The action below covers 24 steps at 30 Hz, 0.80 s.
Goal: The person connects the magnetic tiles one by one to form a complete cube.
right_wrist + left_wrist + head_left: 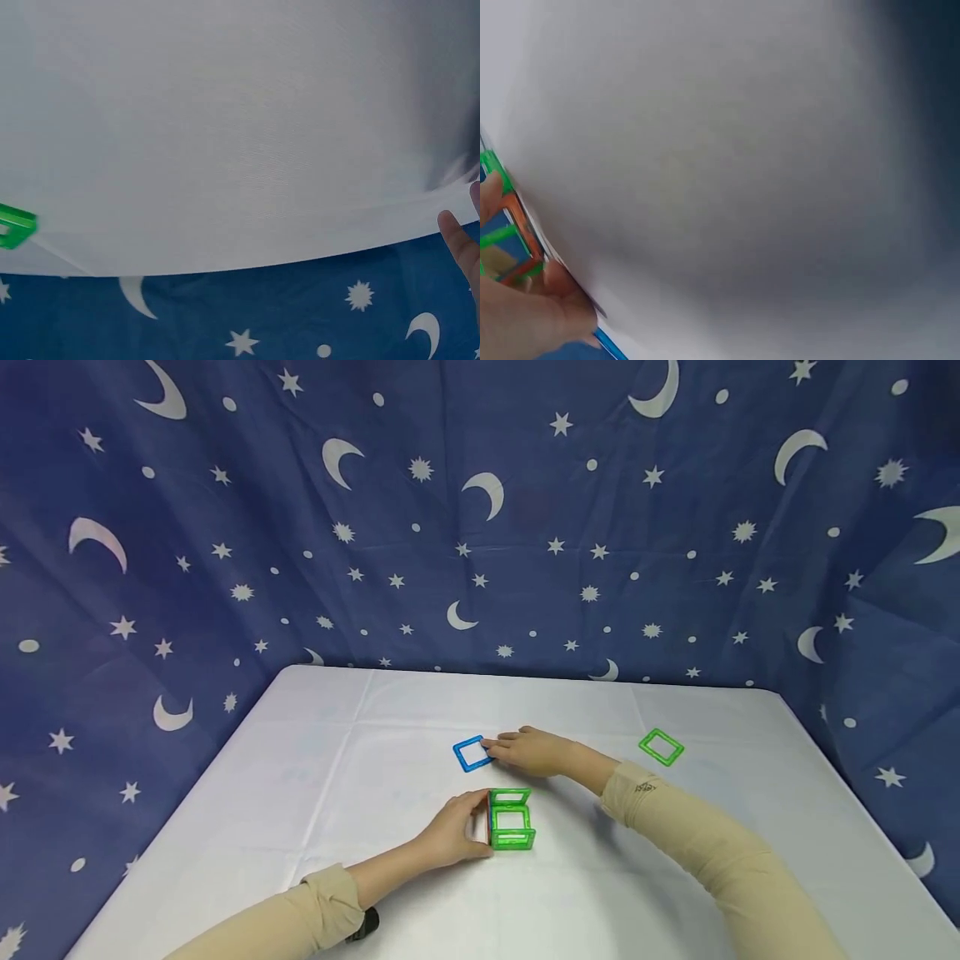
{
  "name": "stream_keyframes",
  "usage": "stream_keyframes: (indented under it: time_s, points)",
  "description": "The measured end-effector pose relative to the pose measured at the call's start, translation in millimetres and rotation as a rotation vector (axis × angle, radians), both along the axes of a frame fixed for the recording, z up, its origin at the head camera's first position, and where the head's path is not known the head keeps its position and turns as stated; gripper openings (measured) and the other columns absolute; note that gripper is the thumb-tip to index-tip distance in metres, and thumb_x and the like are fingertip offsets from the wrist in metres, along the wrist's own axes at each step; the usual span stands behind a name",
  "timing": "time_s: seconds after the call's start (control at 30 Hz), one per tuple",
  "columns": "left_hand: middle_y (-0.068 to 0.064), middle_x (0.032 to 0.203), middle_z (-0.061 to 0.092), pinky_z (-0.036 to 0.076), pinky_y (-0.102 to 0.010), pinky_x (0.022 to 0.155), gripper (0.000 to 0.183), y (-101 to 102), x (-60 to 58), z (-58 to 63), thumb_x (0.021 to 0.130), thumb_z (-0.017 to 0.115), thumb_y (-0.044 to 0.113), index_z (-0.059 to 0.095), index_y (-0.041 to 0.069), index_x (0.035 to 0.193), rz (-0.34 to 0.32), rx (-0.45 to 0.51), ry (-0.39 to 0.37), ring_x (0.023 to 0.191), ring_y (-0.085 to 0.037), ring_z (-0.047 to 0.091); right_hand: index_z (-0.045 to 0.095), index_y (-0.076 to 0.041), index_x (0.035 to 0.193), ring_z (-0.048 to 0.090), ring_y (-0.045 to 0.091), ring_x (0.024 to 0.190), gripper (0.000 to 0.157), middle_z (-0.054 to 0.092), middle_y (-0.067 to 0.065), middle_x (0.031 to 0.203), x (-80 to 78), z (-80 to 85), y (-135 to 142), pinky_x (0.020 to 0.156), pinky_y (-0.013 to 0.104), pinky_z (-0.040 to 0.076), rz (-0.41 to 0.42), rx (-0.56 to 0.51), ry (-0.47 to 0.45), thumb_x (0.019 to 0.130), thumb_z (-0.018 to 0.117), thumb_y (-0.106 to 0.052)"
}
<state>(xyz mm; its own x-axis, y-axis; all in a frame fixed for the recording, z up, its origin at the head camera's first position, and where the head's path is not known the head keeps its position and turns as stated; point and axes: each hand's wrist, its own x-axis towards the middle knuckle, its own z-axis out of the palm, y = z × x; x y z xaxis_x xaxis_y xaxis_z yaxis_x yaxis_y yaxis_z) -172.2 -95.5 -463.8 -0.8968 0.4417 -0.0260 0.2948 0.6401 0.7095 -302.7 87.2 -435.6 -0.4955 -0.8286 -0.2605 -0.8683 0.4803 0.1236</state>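
Note:
My left hand holds a small structure of magnetic tiles, thumb at its near end and fingers at its far end. Green square frames make up its base and two upright ends, and a red-orange frame stands along its left side. Beyond it, my right hand reaches over the table, fingertips at the right edge of a flat blue square magnetic tile. Those fingers look extended in the right wrist view, where the blue tile is out of sight.
A loose green square magnetic tile lies flat to the right of my right hand. White cloth covers the table, and a dark blue curtain with moons and stars hangs around its back and sides. A black device sits by my left sleeve.

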Motion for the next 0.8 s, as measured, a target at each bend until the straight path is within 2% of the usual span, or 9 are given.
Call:
stream_keyframes:
  time_s: [0.23,0.37,0.43,0.53,0.63,0.7,0.8]
  points:
    - [-0.018,0.118,0.058,0.047,-0.044,0.091,0.055,-5,-4.6,0.5,0.083,0.064,-0.004,0.044,-0.007,0.134,-0.006,0.051,-0.031,0.107,-0.028,0.055,0.040,-0.012,0.140,0.046,0.026,0.131,0.040,0.035,0.003,0.152,10.9,-4.4,24,0.101,0.047,0.044,-0.032,-0.003,0.045,0.100,0.044,-0.017]
    - [-0.018,0.115,0.062,0.048,-0.043,0.089,0.043,-3,-8.4,3.2,0.085,0.055,-0.009,0.052,-0.006,0.128,0.016,0.086,-0.016,0.103,-0.028,0.057,0.041,-0.009,0.140,0.049,0.028,0.128,0.043,0.038,0.006,0.150,15.4,-5.1,39,0.098,0.047,0.046,-0.061,-0.026,0.075,0.098,0.048,-0.016]
    - [-0.018,0.112,0.065,0.049,-0.043,0.089,0.036,-2,-10.6,4.8,0.086,0.053,-0.008,0.057,-0.005,0.122,0.028,0.098,0.011,0.103,-0.030,0.059,0.045,-0.007,0.135,0.052,0.028,0.124,0.039,0.043,0.008,0.146,16.5,-5.9,45,0.096,0.046,0.048,-0.068,-0.056,0.094,0.098,0.049,-0.018]
    - [-0.017,0.106,0.068,0.052,-0.036,0.083,0.028,0,-15.3,4.8,0.086,0.053,-0.006,0.063,-0.004,0.113,0.051,0.122,0.042,0.095,-0.027,0.064,0.055,-0.005,0.120,0.058,0.027,0.115,0.028,0.058,0.011,0.131,16.3,-8.5,50,0.091,0.043,0.050,-0.068,-0.131,0.143,0.097,0.052,-0.020]
    - [-0.017,0.099,0.070,0.052,-0.025,0.068,0.023,3,-19.5,4.3,0.083,0.058,-0.004,0.066,-0.004,0.105,0.084,0.131,0.050,0.077,-0.017,0.063,0.059,-0.006,0.108,0.061,0.026,0.107,0.022,0.064,0.011,0.115,17.2,-10.1,50,0.087,0.042,0.052,-0.087,-0.200,0.177,0.094,0.058,-0.023]
    - [-0.014,0.095,0.070,0.045,-0.018,0.059,0.019,5,-22.0,3.9,0.082,0.064,0.001,0.067,-0.003,0.101,0.112,0.120,0.043,0.068,-0.009,0.057,0.058,-0.005,0.110,0.061,0.028,0.107,0.028,0.063,0.012,0.114,18.4,-9.9,47,0.086,0.043,0.052,-0.123,-0.237,0.159,0.091,0.062,-0.025]
    - [-0.010,0.090,0.070,0.045,-0.017,0.056,0.018,11,-24.4,3.9,0.081,0.072,0.013,0.068,0.001,0.094,0.149,0.087,0.065,0.063,-0.007,0.057,0.051,-0.003,0.126,0.054,0.035,0.118,0.050,0.055,0.018,0.129,20.6,-9.7,43,0.090,0.050,0.050,-0.229,-0.262,0.073,0.089,0.065,-0.033]
